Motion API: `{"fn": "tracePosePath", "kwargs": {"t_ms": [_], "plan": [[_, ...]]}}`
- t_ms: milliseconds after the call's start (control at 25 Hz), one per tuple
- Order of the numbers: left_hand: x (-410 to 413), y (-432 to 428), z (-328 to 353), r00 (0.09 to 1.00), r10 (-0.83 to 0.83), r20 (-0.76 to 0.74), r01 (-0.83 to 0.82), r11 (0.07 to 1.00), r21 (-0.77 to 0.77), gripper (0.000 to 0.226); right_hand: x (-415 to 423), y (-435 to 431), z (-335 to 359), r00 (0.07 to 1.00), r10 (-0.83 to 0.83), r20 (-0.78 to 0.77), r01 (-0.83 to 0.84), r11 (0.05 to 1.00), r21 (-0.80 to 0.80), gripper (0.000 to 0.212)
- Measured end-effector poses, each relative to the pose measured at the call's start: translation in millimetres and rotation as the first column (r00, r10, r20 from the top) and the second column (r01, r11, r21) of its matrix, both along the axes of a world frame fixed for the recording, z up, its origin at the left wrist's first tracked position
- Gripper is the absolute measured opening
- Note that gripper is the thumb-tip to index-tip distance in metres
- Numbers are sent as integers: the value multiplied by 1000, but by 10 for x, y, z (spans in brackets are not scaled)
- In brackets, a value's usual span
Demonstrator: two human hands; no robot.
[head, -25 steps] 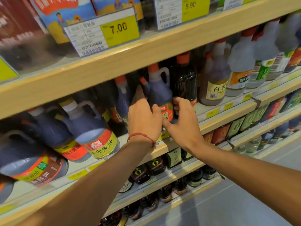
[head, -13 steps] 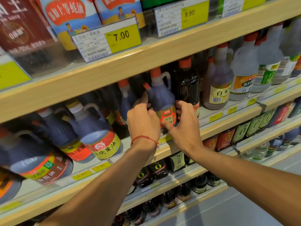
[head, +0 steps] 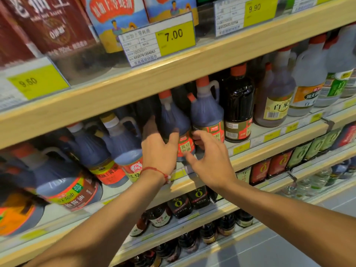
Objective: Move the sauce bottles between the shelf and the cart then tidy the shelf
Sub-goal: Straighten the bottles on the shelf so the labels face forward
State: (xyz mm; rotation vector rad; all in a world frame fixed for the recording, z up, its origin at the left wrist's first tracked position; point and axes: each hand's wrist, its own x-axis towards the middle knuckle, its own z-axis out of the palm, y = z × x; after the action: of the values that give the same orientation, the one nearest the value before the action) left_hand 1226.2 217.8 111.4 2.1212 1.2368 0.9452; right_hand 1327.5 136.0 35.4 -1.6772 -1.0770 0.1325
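A dark soy sauce jug (head: pixel 173 120) with an orange cap and a red label stands at the front of the middle shelf (head: pixel 273 149). My left hand (head: pixel 158 153), a red string on its wrist, wraps the jug's left side, thumb on the front. My right hand (head: pixel 212 162) meets it from the right, its thumb under the label and its fingers curled between this jug and a second handled jug (head: pixel 206 112) that touches it. No cart is in view.
A tall dark bottle (head: pixel 238 108) and pale vinegar bottles (head: pixel 277 105) stand to the right. Larger soy jugs (head: pixel 123 143) crowd the left. The wooden shelf above (head: pixel 173 74) carries price tags and hangs close over the caps. Lower shelves hold small dark bottles (head: pixel 179 205).
Both hands have shifted left from the handled jug to the jug beside it, which now stands further forward. The view has moved closer to the shelf.
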Motion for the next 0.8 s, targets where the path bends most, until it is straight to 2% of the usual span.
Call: {"fn": "tracePosePath", "kwargs": {"t_ms": [120,320,560,800], "plan": [[27,118,-34,992,-125,-13,124,990,-68,69,-105,81,-42,997,-79,16,78,996,37,52],[35,177,-183,985,-133,109,135,991,-13,72,-251,135,-105,985,-171,18,169,984,52,64],[-18,163,-181,984,-177,34,176,984,40,74,-266,124,-104,973,-231,22,229,970,80,63],[-53,138,-188,982,-185,-40,187,982,37,74,-257,114,-129,977,-215,-9,215,975,62,65]]}}
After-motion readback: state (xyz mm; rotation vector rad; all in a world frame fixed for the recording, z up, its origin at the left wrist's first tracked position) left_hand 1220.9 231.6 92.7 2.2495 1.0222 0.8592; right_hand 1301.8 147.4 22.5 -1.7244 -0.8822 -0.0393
